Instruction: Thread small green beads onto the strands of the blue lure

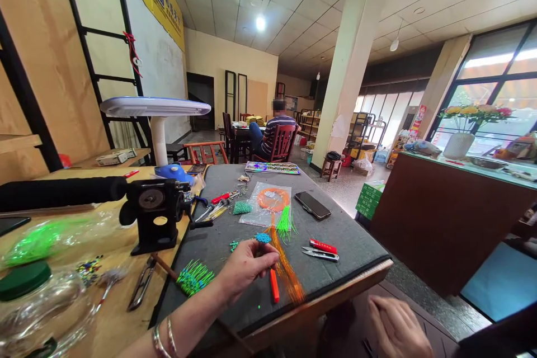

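My left hand, with bangles on its wrist, pinches a small cluster of blue beads between thumb and fingers above the grey mat. Whatever lies below the cluster is hidden by my fingers. Off the table's front edge, low at the right, my right hand is closed, its fingers curled together; anything in it is too small or hidden to name. Orange strands lie just right of my left hand, beside a red-orange stick. A bundle of green-and-blue beaded strands lies left of the hand.
On the mat are thread snips, a red lighter, a phone, bright green strands and an orange coil. A black hand-cranked device stands left. A person sits beyond.
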Tool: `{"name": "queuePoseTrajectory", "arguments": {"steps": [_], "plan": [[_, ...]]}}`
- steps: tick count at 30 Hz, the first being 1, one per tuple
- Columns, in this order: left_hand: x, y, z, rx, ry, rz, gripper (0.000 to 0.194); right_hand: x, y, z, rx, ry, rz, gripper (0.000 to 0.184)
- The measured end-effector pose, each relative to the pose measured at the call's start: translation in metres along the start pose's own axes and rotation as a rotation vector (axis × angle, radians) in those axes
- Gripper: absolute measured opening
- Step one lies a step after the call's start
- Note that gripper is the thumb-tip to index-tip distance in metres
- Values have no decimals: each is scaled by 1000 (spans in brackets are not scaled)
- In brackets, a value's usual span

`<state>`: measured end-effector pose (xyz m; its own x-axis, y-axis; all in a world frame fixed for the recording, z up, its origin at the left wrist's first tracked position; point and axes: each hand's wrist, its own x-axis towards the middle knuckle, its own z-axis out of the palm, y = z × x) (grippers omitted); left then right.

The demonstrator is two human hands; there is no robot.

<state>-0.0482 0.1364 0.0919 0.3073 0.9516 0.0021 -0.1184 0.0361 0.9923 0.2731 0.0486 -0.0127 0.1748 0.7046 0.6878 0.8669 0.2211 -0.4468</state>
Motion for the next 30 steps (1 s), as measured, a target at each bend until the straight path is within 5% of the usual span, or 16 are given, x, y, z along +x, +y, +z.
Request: {"name": "queuePoseTrajectory", "arguments": {"steps": [3, 6, 11, 14, 17, 22, 30], "plan": [[0, 0, -2, 8, -3, 13, 33, 53, -48, 4, 75, -90, -132, 14], [0, 0, -4, 32, -13, 37, 32, 88, -70, 27, -64, -319, -300, 19], [2, 0, -7, 33, -12, 32, 31, 108, -62, 65, -407, -440, -426, 23], [4, -1, -7, 5, 1, 16, 30, 110, -56, 72, -405, -405, -451, 22], [7, -4, -6, -44, 8, 0, 32, 109, -60, 72, -163, -305, -322, 14], [10, -8, -5, -86, -18, 7, 33, 94, -95, 74, 467, -333, 96, 25], [8, -3, -5, -101, -68, 9, 34, 68, -143, 81, 468, -400, -6, 36]]}}
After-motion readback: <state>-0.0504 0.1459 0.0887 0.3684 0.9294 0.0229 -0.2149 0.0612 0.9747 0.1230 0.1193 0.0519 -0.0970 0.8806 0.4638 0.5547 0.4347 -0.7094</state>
